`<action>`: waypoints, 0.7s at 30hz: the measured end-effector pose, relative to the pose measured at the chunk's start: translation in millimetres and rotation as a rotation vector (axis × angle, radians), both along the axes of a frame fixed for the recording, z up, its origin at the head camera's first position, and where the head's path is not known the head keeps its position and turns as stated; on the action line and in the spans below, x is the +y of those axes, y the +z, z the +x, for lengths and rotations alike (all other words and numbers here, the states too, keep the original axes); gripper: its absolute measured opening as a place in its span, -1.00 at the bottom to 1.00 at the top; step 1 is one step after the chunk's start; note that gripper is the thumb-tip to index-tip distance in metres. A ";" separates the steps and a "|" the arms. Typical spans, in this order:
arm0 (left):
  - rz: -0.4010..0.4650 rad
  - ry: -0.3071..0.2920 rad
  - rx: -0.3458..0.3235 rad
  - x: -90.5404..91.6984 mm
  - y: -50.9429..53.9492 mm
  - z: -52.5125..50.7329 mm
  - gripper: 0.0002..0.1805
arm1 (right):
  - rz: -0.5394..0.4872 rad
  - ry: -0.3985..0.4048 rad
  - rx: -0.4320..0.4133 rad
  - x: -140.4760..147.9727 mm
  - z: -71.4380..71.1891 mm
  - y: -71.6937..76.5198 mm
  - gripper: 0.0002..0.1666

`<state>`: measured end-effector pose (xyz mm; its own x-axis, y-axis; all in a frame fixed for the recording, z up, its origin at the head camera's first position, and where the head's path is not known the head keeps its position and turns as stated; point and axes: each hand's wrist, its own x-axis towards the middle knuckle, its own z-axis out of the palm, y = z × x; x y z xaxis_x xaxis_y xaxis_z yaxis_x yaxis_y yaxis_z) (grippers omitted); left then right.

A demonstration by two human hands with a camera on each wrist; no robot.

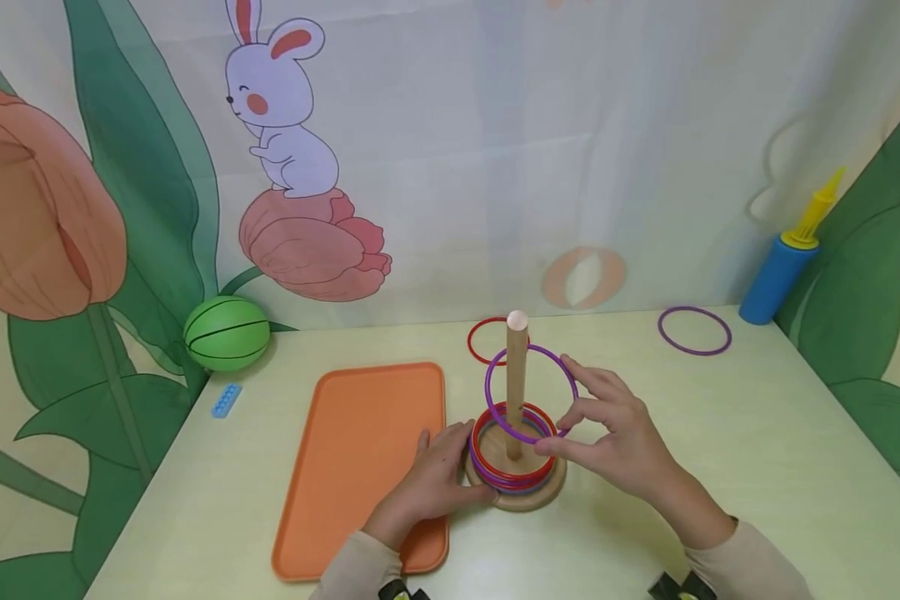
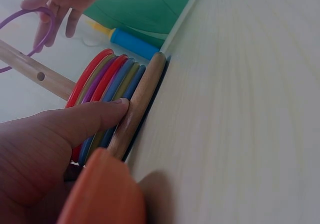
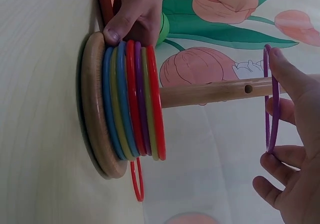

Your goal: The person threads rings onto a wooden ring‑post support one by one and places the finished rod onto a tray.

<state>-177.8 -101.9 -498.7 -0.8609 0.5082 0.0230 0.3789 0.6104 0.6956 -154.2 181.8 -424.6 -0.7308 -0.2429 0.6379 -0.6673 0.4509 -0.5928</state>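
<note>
My right hand pinches a thin purple ring between thumb and fingertips. The ring encircles the upper part of the upright wooden post and is above the stack. Several red, purple, yellow-green and blue rings lie stacked around the post's foot, a red one on top. Below them is the round wooden base of the ring stand. My left hand grips the stand from its left side, thumb at the base's edge and lowest rings; its other fingers are partly hidden behind the stack in the right wrist view.
An orange tray lies left of the stand, partly under the left arm. A red ring lies behind the post, another purple ring far right. A green ball, blue block and blue-yellow pump are near the edges.
</note>
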 end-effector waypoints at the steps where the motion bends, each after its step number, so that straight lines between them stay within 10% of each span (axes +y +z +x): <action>1: -0.001 0.001 -0.001 0.2 -0.2 0.1 0.10 | 0.003 0.000 -0.005 -0.1 -0.2 -1.4 -0.55; 21: -0.003 0.004 0.012 2.6 0.2 0.7 0.08 | 0.241 -0.024 -0.153 -5.0 -5.0 -21.9 -0.65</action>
